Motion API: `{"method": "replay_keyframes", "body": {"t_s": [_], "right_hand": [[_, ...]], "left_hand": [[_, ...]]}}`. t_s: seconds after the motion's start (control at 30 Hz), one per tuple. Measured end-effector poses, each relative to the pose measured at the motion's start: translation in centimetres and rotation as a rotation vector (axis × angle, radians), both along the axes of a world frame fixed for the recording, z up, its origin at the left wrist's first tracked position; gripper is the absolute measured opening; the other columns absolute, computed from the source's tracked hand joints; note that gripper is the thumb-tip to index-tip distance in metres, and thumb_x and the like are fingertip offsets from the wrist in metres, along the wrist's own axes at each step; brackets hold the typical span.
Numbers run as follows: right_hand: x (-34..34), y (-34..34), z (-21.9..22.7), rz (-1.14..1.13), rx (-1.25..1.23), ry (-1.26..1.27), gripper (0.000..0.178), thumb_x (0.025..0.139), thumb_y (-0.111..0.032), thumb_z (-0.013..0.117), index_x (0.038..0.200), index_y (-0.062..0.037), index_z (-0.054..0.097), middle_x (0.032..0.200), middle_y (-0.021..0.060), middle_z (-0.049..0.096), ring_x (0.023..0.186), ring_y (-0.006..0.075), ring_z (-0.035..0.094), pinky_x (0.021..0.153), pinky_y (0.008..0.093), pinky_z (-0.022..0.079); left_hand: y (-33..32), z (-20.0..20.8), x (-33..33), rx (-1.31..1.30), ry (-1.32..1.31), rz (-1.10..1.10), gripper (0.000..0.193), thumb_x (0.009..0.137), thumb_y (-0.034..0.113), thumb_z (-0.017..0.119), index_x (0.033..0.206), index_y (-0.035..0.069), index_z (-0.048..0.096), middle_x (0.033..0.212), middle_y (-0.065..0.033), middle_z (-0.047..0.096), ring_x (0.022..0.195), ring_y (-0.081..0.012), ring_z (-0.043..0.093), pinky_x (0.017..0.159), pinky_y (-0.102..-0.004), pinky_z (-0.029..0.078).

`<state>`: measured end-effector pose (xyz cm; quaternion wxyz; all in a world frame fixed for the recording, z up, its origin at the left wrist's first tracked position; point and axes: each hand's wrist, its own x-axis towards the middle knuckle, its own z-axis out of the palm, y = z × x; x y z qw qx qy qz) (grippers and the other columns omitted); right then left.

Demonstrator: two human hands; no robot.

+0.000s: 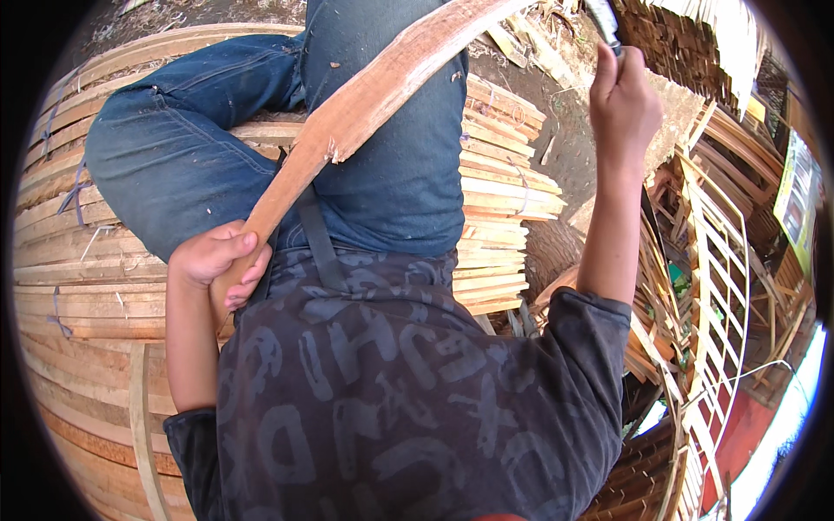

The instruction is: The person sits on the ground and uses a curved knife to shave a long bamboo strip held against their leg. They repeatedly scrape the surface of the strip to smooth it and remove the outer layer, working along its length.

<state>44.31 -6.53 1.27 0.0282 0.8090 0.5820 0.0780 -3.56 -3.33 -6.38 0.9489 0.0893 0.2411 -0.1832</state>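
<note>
My left hand is closed around the narrow lower end of a long, rough-carved piece of wood. The wood slants up and right across my jeans, broadens in the middle, and leaves the view at the top edge. A small torn splinter stands out on its lower side. At the upper right, my raised right hand grips the dark handle of a bladed hand tool. Its pale metal blade curves up and is cut off by the top edge, so its full shape is hidden. Blade and wood are apart in view.
Bundled wooden slats lie stacked beneath and beside my legs, with more slat ends right of my thigh. Wood chips litter the ground at the top. On the right stand a ladder-like slatted frame and loose strips.
</note>
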Motion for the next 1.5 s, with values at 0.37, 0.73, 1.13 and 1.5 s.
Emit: {"method": "replay_keyframes", "body": {"t_s": [0.37,0.73,1.13,1.5], "right_hand": [[5.8,-6.7,-3.1,-0.421,0.441,0.595,0.044,0.102,-0.031,0.043,0.069,-0.0018,0.049,0.058,-0.0001,0.040,0.054,0.0090,0.042,0.050,0.0272,0.035],[-13.9,-5.1,-8.0,-0.265,0.559,1.321,0.032,0.102,-0.029,0.043,0.087,-0.0028,0.052,0.065,0.0028,0.054,0.051,0.0072,0.046,0.047,0.0219,0.037],[-13.6,-5.4,-6.0,0.085,0.330,0.902,0.020,0.085,-0.021,0.069,0.084,-0.0037,0.060,0.051,0.0073,0.048,0.045,0.0235,0.052,0.046,0.0326,0.040],[-13.5,-5.9,-4.1,0.159,0.113,0.769,0.028,0.084,-0.032,0.070,0.081,-0.0077,0.055,0.055,0.0061,0.053,0.048,0.0236,0.057,0.045,0.0341,0.043]], "left_hand": [[0.4,-0.2,-0.2,-0.044,-0.033,-0.004,0.055,0.095,0.050,0.051,0.067,0.002,0.050,0.047,-0.0096,0.048,0.037,-0.0167,0.051,0.035,-0.0295,0.045],[0.2,1.2,0.4,0.262,0.079,0.017,0.052,0.095,0.048,0.053,0.073,0.001,0.055,0.053,-0.0134,0.058,0.042,-0.0196,0.058,0.042,-0.0304,0.050],[2.6,5.1,-1.0,0.645,0.424,0.049,0.051,0.094,0.042,0.058,0.065,0.000,0.056,0.052,-0.0056,0.053,0.037,-0.0133,0.053,0.033,-0.0255,0.041],[3.4,6.5,-1.0,0.800,0.457,-0.026,0.045,0.099,0.030,0.051,0.066,0.001,0.055,0.050,-0.0045,0.053,0.037,-0.0104,0.051,0.035,-0.0228,0.038]]}}
